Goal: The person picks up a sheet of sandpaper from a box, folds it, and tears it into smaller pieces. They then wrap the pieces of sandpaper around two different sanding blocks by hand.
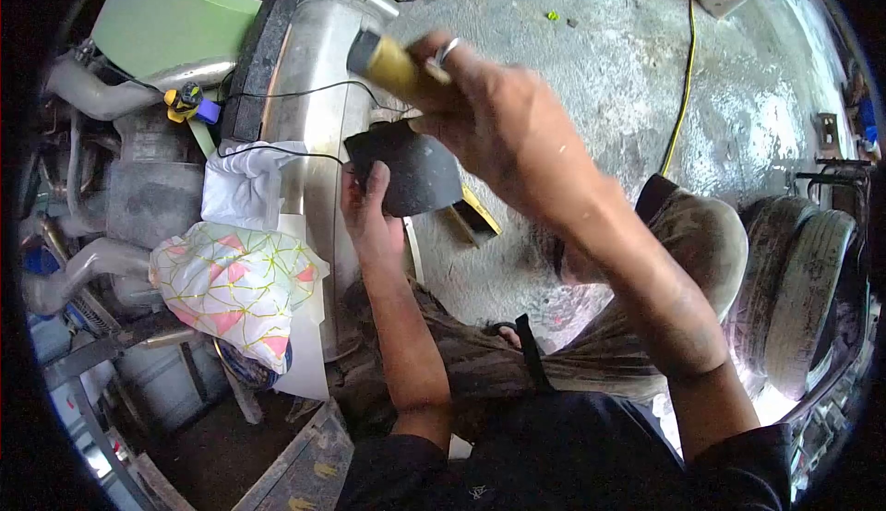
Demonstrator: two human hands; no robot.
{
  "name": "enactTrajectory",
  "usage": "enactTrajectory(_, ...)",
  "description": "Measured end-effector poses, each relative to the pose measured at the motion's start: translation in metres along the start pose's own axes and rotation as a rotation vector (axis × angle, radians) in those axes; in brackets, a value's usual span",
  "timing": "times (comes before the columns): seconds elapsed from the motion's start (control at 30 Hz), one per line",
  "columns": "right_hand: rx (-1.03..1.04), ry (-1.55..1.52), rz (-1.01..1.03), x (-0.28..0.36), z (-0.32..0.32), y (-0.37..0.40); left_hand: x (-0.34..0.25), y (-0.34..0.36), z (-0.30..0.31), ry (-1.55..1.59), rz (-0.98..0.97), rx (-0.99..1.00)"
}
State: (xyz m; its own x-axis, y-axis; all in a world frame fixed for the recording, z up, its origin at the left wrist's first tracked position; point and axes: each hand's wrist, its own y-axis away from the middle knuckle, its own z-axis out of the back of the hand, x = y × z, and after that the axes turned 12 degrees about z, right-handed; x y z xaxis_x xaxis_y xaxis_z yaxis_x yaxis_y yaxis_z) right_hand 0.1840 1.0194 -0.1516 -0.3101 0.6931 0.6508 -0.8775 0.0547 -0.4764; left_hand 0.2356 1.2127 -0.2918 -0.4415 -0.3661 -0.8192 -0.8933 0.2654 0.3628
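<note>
My left hand (369, 211) grips a dark, curved-edged panel (411, 171) by its lower left side, the thumb lying across its face. Above it, my right hand (512, 128) is closed round a yellow cylinder with a dark grey end (392, 60), its exact kind blurred by motion. A ring shows on a finger of that hand. The right hand's lower fingers overlap the panel's upper edge in this view. Behind the panel lies a large silver metal cylinder (318, 77), and a thin black cable (277, 149) runs toward the panel from the left.
A patterned plastic bag (235, 280), white crumpled cloth or paper (242, 188) and a yellow-and-purple object (192, 105) sit at left. A light green panel (171, 22) stands behind them. Tyres (803, 289) lean at right. A yellow cable (685, 96) crosses the wet floor (554, 59).
</note>
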Motion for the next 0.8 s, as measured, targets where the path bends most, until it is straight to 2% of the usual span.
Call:
enactTrajectory(0.03, 0.108, 0.060, -0.045, -0.001, -0.004, 0.003, 0.010, -0.004, 0.002, 0.101, 0.044, 0.030)
enactTrajectory(0.17, 0.237, 0.296, 0.068, -0.012, -0.031, 0.023, 0.033, -0.005, -0.005, 0.141, 0.118, -0.008)
enactTrajectory(0.23, 0.324, 0.319, 0.041, -0.017, -0.039, 0.032, 0.034, -0.004, -0.006, 0.181, 0.141, -0.033)
enactTrajectory(0.3, 0.408, 0.351, 0.093, -0.023, -0.044, 0.037, 0.030, -0.002, -0.005, 0.236, 0.241, 0.173)
enactTrajectory(0.33, 0.414, 0.350, 0.104, -0.023, -0.044, 0.036, 0.029, -0.003, 0.001, 0.238, 0.233, 0.331)
enactTrajectory(0.47, 0.536, 0.328, 0.086, -0.023, -0.048, 0.038, 0.025, 0.003, -0.001, 0.325, 0.261, 0.308)
enactTrajectory(0.63, 0.429, 0.182, 0.240, -0.027, -0.051, 0.047, 0.014, 0.001, 0.003, -0.022, 0.199, 0.216)
enactTrajectory(0.67, 0.435, 0.181, 0.224, -0.027, -0.049, 0.045, 0.015, 0.006, -0.001, -0.025, 0.186, 0.078)
enactTrajectory(0.7, 0.567, 0.120, 0.034, -0.013, -0.039, 0.029, 0.017, 0.007, 0.001, -0.027, 0.210, 0.079)
enactTrajectory(0.73, 0.693, 0.056, -0.158, -0.001, -0.030, 0.017, 0.018, 0.003, 0.005, -0.059, 0.160, 0.091)
enactTrajectory(0.77, 0.694, 0.052, -0.179, 0.006, -0.024, 0.013, 0.018, 0.000, 0.010, -0.092, 0.107, 0.106)
enactTrajectory(0.8, 0.522, 0.083, 0.015, 0.011, -0.019, 0.010, 0.012, 0.001, 0.012, -0.589, -0.219, 0.105)
